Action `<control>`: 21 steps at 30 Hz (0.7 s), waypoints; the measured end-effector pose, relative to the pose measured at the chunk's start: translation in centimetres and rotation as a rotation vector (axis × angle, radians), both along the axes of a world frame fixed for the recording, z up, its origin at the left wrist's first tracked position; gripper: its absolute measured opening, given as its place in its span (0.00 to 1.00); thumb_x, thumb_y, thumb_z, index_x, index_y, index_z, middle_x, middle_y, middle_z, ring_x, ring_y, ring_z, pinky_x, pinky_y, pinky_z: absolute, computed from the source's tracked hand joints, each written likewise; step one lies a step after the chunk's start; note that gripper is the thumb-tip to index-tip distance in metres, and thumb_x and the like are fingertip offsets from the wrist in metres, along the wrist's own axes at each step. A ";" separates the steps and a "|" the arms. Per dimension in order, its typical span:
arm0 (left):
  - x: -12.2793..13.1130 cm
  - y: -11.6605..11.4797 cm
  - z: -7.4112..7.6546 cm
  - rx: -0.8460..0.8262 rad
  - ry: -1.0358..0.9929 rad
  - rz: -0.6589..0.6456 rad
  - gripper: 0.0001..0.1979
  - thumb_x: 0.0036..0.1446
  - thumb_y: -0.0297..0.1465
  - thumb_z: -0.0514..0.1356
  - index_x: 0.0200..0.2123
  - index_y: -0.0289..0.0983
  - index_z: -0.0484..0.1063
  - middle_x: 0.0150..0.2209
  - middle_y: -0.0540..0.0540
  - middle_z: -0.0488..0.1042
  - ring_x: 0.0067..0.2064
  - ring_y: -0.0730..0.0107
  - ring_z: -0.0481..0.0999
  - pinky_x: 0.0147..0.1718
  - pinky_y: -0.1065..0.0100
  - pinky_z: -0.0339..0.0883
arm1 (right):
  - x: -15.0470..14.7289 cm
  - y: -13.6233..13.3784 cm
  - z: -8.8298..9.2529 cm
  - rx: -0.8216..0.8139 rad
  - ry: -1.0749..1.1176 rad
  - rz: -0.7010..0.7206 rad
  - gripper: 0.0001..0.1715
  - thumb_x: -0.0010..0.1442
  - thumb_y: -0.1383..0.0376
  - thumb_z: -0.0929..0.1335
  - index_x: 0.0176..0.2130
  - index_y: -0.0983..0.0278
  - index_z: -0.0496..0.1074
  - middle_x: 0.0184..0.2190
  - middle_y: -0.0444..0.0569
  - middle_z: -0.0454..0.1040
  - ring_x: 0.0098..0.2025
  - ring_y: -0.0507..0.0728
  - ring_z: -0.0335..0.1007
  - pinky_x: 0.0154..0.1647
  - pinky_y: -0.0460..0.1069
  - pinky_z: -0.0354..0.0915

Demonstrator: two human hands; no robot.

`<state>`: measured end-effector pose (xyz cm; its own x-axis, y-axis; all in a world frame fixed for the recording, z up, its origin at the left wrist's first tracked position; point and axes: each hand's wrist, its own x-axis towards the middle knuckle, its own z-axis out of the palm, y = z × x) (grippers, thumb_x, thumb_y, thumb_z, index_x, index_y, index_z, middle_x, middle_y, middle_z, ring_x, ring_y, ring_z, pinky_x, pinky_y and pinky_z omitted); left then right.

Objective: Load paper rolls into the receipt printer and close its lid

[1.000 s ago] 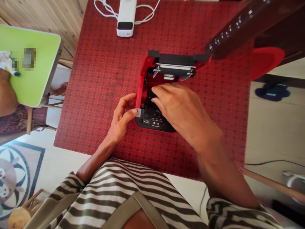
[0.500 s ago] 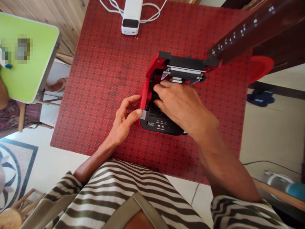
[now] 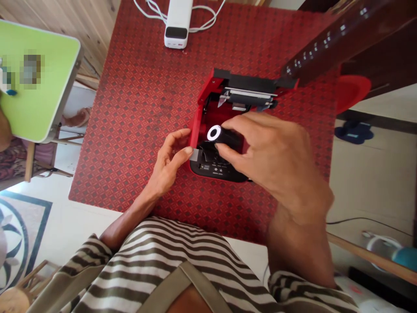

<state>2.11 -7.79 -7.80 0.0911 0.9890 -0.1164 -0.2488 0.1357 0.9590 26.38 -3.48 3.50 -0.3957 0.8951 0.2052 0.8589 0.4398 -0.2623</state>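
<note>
Right hand (image 3: 273, 163) grips a black cylindrical roll with white core (image 3: 224, 137) above the open bay of the red-and-black plastic printer (image 3: 208, 171), mid-frame, bay exposed for access; left hand (image 3: 166, 167) pinches a small grey tab (image 3: 194, 154) at the printer's edge.

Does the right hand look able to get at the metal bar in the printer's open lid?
Probably yes: the right hand is close to the metal bar in the raised lid of the red printer, with only the open compartment between them. It holds a black roll, though.
</note>
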 end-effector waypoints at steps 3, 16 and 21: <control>-0.1 0.1 -0.1 -0.003 0.010 0.013 0.33 0.74 0.61 0.80 0.70 0.50 0.85 0.68 0.41 0.91 0.73 0.41 0.88 0.75 0.42 0.81 | 1.9 -1.4 1.4 0.084 0.184 0.000 0.11 0.76 0.61 0.81 0.56 0.52 0.89 0.51 0.51 0.95 0.50 0.71 0.95 0.52 0.66 0.88; -0.7 0.8 -0.9 0.061 0.079 0.033 0.30 0.77 0.59 0.77 0.70 0.51 0.85 0.68 0.42 0.91 0.69 0.44 0.91 0.72 0.44 0.85 | 10.9 1.3 -12.1 0.094 0.694 -0.468 0.09 0.86 0.51 0.75 0.59 0.48 0.86 0.55 0.57 0.95 0.54 0.66 0.93 0.57 0.64 0.89; -0.9 0.9 -0.7 0.077 0.093 0.060 0.27 0.76 0.58 0.78 0.68 0.52 0.88 0.66 0.43 0.91 0.68 0.47 0.90 0.71 0.46 0.85 | 9.0 3.4 -15.7 0.080 0.731 -0.443 0.16 0.74 0.49 0.82 0.51 0.54 0.82 0.47 0.50 0.94 0.44 0.64 0.91 0.48 0.61 0.87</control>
<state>1.17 -6.89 -8.48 0.0241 0.9987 -0.0453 -0.1636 0.0486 0.9853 35.38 -0.09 -12.16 0.2428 0.9079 0.3418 0.5833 0.1449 -0.7992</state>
